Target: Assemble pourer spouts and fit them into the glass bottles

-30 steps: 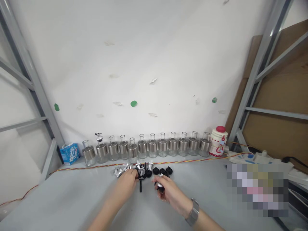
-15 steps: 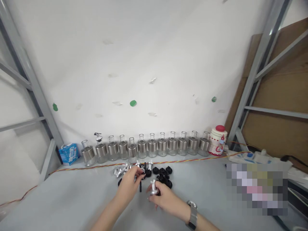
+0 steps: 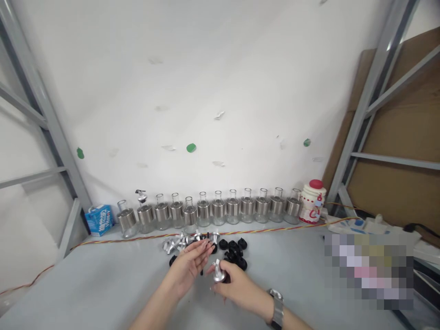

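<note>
My right hand [image 3: 237,282] grips a silver metal pourer spout [image 3: 219,271] with a dark lower part, mostly hidden by the fingers. My left hand [image 3: 189,268] is turned with its palm partly up, thumb and fingers drawn together at the near edge of the parts pile. Whether a small part sits between those fingertips, I cannot make out. Behind the left hand lie several silver spouts [image 3: 171,244]. Several black stoppers [image 3: 234,250] are heaped just beyond my right hand. A thin black stick is partly hidden between the hands.
A row of glass bottles with metal bands [image 3: 218,208] stands along the wall; one has a spout [image 3: 141,196] on top. A blue carton [image 3: 99,221] is at the left end, a cream jar with red lid [image 3: 312,204] at the right. A twisted wire [image 3: 254,230] crosses the table.
My left hand has rolled palm upward and shifted slightly right at the pile. My right hand holds the spout in nearly the same place.
</note>
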The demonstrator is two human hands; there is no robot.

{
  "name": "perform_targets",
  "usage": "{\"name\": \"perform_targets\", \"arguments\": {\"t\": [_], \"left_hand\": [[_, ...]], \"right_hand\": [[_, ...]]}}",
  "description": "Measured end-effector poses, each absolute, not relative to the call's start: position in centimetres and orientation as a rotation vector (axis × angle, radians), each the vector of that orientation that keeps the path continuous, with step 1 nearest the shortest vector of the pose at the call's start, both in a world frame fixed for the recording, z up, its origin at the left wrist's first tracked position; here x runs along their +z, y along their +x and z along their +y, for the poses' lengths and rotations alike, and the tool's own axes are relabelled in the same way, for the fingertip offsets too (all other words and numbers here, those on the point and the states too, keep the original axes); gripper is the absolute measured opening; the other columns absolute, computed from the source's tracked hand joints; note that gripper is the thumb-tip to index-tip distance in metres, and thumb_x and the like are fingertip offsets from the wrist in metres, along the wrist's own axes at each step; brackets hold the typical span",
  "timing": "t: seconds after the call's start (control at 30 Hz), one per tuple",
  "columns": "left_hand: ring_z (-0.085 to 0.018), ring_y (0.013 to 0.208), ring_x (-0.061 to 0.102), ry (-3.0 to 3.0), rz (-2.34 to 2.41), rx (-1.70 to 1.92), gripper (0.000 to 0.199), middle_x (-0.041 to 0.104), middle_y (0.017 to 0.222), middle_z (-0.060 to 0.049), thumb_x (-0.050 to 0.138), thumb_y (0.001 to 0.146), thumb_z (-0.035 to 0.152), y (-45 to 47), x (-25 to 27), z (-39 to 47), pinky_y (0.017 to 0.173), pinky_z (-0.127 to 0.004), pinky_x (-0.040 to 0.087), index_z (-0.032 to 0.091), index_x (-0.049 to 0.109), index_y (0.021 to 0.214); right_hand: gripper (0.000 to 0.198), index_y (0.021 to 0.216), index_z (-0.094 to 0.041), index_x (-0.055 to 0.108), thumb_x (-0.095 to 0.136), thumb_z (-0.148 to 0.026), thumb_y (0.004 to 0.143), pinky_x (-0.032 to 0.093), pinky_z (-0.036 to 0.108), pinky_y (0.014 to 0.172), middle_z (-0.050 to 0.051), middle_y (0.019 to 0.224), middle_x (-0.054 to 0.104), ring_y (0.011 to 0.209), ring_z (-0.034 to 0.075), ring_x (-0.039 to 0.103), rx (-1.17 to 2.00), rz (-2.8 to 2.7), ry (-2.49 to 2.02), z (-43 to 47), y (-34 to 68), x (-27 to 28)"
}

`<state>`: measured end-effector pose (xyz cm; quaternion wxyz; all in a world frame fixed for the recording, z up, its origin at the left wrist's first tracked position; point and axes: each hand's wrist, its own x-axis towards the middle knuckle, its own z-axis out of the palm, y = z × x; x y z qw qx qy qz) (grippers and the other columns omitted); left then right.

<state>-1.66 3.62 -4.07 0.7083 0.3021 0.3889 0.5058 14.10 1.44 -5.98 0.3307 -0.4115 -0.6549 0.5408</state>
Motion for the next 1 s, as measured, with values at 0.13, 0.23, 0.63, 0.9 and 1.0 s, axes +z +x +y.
{"name": "perform_targets", "arguments": {"t": [0.13, 0.23, 0.63, 0.9, 1.0], "left_hand": [[-0.015, 0.095, 0.060, 0.605, 0.834, 1.134, 0.021, 0.067, 0.097, -0.007, 0.066, 0.069, 0.015, -1.7, -4.1, 3.6, 0.077, -0.019, 0.048, 0.015, 0.063, 0.090], [-0.017, 0.094, 0.061, 0.614, 0.849, 1.130, 0.021, 0.068, 0.096, -0.008, 0.067, 0.068, 0.015, -1.6, -4.1, 3.6, 0.074, -0.020, 0.050, 0.014, 0.063, 0.089], [-0.022, 0.084, 0.063, 0.891, 0.913, 1.079, 0.034, 0.069, 0.089, -0.013, 0.074, 0.057, 0.027, -0.2, -3.1, 2.5, 0.071, -0.026, 0.046, 0.012, 0.067, 0.087], [-0.020, 0.081, 0.062, 0.974, 0.907, 1.030, 0.030, 0.070, 0.087, -0.012, 0.071, 0.061, 0.025, -0.2, -2.7, 2.2, 0.067, -0.023, 0.043, 0.012, 0.068, 0.089], [-0.019, 0.080, 0.061, 0.988, 0.901, 1.020, 0.030, 0.070, 0.086, -0.012, 0.070, 0.062, 0.025, -0.2, -2.6, 2.2, 0.065, -0.022, 0.042, 0.012, 0.068, 0.089]], "right_hand": [[0.024, 0.088, -0.018, 0.058, 0.055, -0.015, 0.064, 0.041, 0.022, 0.052, -0.002, 0.070, 0.050, 0.059, 0.012, 0.047, 1.371, -1.725, -1.084, 1.2, 14.1, -5.2], [0.019, 0.085, -0.018, 0.057, 0.057, -0.017, 0.066, 0.040, 0.025, 0.067, 0.000, 0.077, 0.054, 0.073, 0.015, 0.049, 1.262, -1.733, -1.057, 0.9, 14.1, -4.5], [0.013, 0.084, -0.018, 0.056, 0.053, -0.019, 0.071, 0.038, 0.025, 0.067, 0.000, 0.078, 0.056, 0.074, 0.016, 0.050, 1.211, -1.773, -1.033, 0.6, 13.9, -4.4], [0.014, 0.083, -0.018, 0.056, 0.052, -0.016, 0.070, 0.038, 0.024, 0.064, 0.000, 0.078, 0.057, 0.072, 0.016, 0.050, 1.133, -1.793, -1.022, 0.8, 13.9, -5.2], [0.016, 0.086, -0.018, 0.056, 0.051, -0.016, 0.071, 0.038, 0.025, 0.066, 0.001, 0.080, 0.058, 0.075, 0.017, 0.051, 1.150, -1.782, -1.000, 0.7, 13.9, -5.1]]}}
